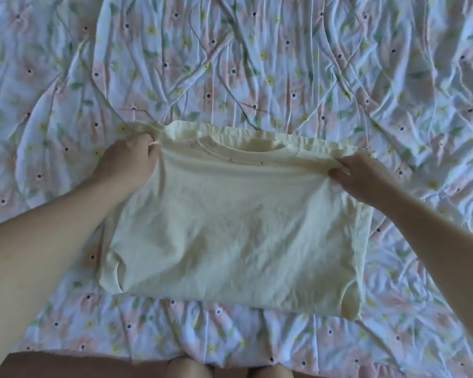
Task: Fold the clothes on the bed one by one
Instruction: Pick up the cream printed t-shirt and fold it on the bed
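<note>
Both hands, left hand [126, 159] and right hand [366, 178], pinch the top corners of the yellow shirt [235, 227] on the flowery bed [257, 64]. Fingertips hide under cloth.

Dim, bluish light is washing everything flat; shadows are staying faint, and edges beyond the hands [126, 162] are bowing softly.

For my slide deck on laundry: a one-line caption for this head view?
Left hand and right hand pinch the shoulders of a cream T-shirt on a floral bedspread.
</note>
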